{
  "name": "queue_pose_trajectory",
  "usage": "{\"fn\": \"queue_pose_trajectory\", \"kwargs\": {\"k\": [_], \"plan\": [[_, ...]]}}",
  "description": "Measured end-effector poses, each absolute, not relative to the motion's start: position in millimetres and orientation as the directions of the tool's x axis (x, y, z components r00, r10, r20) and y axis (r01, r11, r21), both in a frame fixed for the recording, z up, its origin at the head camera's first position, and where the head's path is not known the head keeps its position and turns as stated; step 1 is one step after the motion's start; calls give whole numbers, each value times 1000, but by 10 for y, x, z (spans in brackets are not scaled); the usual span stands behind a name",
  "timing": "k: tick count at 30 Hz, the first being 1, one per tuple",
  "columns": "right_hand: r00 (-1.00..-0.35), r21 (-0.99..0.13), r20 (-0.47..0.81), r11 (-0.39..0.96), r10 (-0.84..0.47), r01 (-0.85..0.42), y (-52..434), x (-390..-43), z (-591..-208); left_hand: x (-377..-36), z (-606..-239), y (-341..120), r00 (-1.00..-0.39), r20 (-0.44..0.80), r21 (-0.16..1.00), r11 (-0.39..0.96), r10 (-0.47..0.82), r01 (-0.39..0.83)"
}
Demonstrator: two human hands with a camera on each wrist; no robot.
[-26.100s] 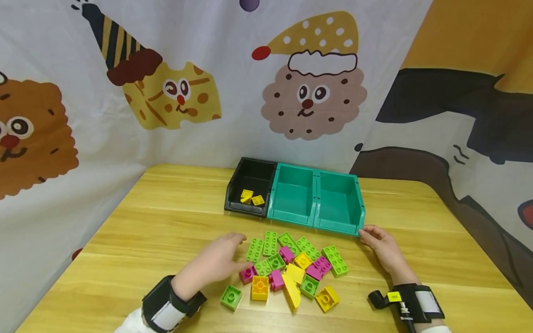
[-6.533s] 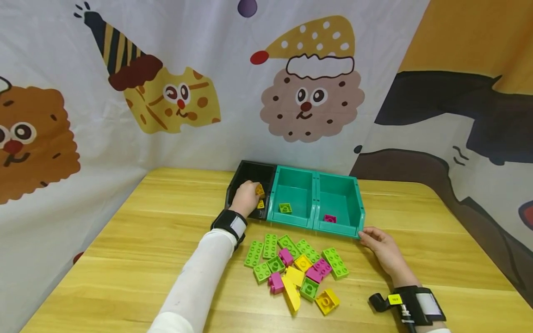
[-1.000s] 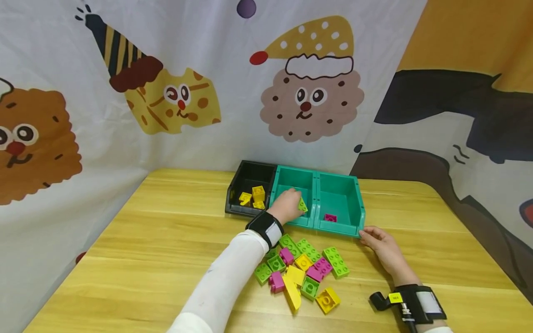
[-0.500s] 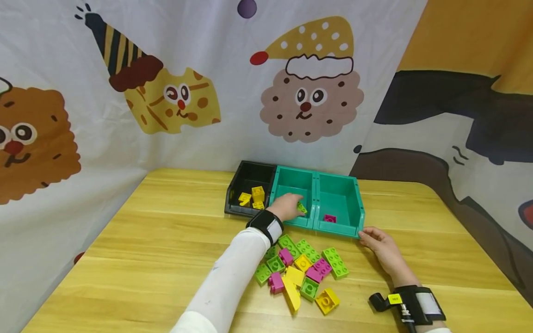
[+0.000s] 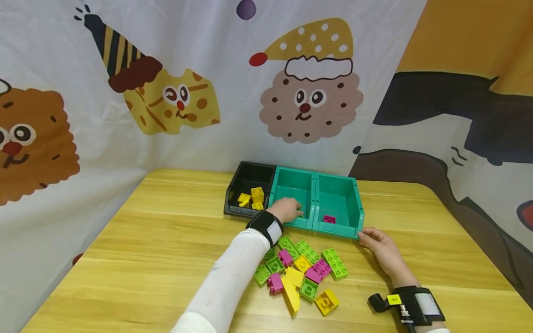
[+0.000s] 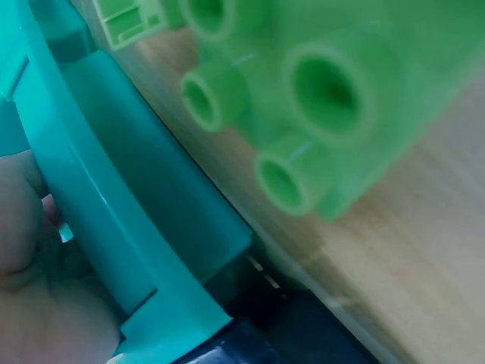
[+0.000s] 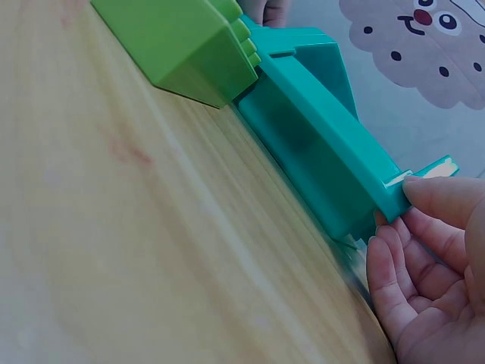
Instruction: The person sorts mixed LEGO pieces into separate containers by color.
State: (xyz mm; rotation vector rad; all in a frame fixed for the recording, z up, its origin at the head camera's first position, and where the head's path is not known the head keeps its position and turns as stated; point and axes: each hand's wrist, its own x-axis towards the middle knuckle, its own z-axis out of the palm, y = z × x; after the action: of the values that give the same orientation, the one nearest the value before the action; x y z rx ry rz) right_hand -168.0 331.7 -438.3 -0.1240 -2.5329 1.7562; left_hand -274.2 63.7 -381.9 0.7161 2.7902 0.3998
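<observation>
My left hand [image 5: 285, 209] reaches down into the middle teal bin [image 5: 292, 172] with its fingers curled. Only a sliver of the green toy brick [image 5: 301, 215] shows at its fingertips; the rest is hidden. In the left wrist view the bin wall [image 6: 114, 205] covers most of the fingers. At the front corner of the right teal bin [image 5: 339, 196], my right hand [image 5: 385, 253] pinches the rim between thumb and fingers, as the right wrist view also shows. One magenta brick [image 5: 329, 219] lies in that bin. Several yellow bricks [image 5: 257, 194] lie in the black bin [image 5: 250, 172].
In front of the bins lies a loose pile of toy bricks: green [image 5: 334, 263], magenta [image 5: 275, 283] and yellow [image 5: 326, 302]. My left forearm [image 5: 226, 277] passes over the table beside the pile. A printed curtain [image 5: 187, 148] hangs behind the table.
My left hand has brought a green brick from the pile and lowered it deeper into the middle bin. Earlier, it put a yellow brick in the black bin. The right hand keeps its place.
</observation>
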Motion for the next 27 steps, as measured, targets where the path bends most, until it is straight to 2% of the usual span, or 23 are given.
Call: {"fn": "queue_pose_trajectory", "kwargs": {"k": [6, 13, 22, 27], "plan": [[-995, -938, 8, 346, 98, 26, 3312, -1672, -4386, -2741, -3871, 596, -841, -41, 327, 802, 540, 500], [-996, -935, 11, 355, 90, 22, 3307, -1663, -4391, -2674, -3766, 447, -781, 83, 354, 715, 618, 603], [-995, -949, 36, 314, 96, -4, 3325, -1690, -4407, -2496, -3563, 165, -733, 180, 439, 613, 656, 657], [-995, -948, 26, 319, 99, 7, 3315, -1692, -4419, -2400, -3491, 67, -713, 186, 469, 577, 676, 669]]}}
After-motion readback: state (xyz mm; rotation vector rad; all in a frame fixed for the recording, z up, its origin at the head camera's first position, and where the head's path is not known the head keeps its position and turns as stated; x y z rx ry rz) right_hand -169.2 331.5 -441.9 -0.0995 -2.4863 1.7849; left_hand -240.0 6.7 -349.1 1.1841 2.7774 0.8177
